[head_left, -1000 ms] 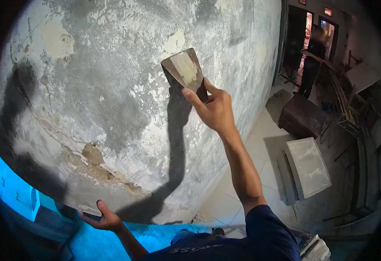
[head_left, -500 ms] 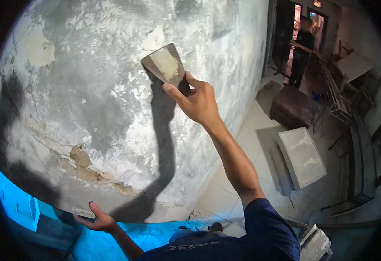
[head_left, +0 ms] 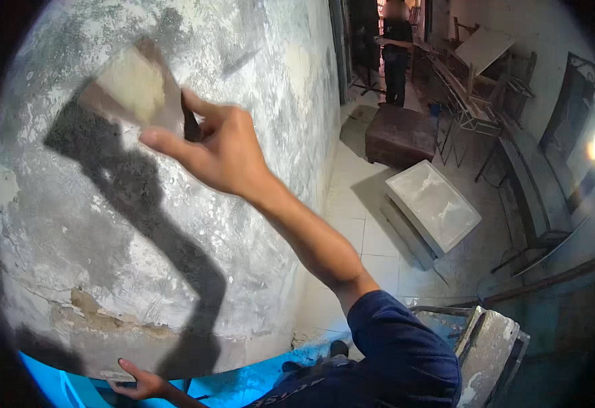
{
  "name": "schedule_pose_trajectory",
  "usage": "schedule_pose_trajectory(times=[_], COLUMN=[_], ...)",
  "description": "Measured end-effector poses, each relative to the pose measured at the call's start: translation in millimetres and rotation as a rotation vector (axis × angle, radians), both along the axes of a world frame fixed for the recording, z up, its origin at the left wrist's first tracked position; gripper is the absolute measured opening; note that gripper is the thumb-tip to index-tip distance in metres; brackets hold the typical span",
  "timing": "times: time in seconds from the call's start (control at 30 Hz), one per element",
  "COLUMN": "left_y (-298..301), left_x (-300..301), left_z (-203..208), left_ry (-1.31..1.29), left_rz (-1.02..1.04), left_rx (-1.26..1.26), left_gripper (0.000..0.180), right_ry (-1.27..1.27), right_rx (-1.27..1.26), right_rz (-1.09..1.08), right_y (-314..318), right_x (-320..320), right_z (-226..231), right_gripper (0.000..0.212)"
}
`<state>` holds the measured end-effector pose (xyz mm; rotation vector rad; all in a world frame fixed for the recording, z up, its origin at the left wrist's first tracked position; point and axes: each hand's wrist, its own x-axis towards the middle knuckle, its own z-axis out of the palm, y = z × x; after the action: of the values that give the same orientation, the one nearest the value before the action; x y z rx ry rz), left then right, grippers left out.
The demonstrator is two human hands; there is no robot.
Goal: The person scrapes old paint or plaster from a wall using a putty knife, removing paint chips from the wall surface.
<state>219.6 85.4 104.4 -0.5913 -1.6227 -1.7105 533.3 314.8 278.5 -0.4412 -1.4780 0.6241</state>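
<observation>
1. Putty knife (head_left: pixel 133 85), upper left: pale paste (head_left: pixel 145 98) on its blurred blade, handle mostly hidden.
2. Right grip (head_left: pixel 222 146), clamped on the putty knife.
3. Left grip (head_left: pixel 142 385), lower left: thumb raised; cannot tell whether it holds anything.
4. Mottled wall (head_left: pixel 100 248), left: blade contact unclear.
5. Person (head_left: pixel 396 61), top: dim.

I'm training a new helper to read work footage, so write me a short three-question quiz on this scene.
1. Which hand holds the flared scraper?
2. True or false: the left hand is higher in the picture than the scraper.
3. Fill in: the raised arm casts a dark ____ on the wall.

Key:
1. The right hand.
2. False; it is low, near the bottom edge.
3. Shadow.
</observation>
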Motion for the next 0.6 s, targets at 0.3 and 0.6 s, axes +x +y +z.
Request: schedule_pose_trajectory(times=[0.3,0.6], left_y=[1,3], left_x=[-9,-5], left_z=[-7,-6], left_ry=[-0.107,-0.082], left_rz=[-0.069,-0.042], left_rx=[0.092,0.071], left_gripper=[0.044,0.045], right_ry=[0.011,-0.165], right_rx=[-0.001,0.13], right_rz=[-0.455,-0.643], right_y=[21,39], right_x=[-16,-44], right_z=[-59,-77], right_gripper=[0.06,0.06])
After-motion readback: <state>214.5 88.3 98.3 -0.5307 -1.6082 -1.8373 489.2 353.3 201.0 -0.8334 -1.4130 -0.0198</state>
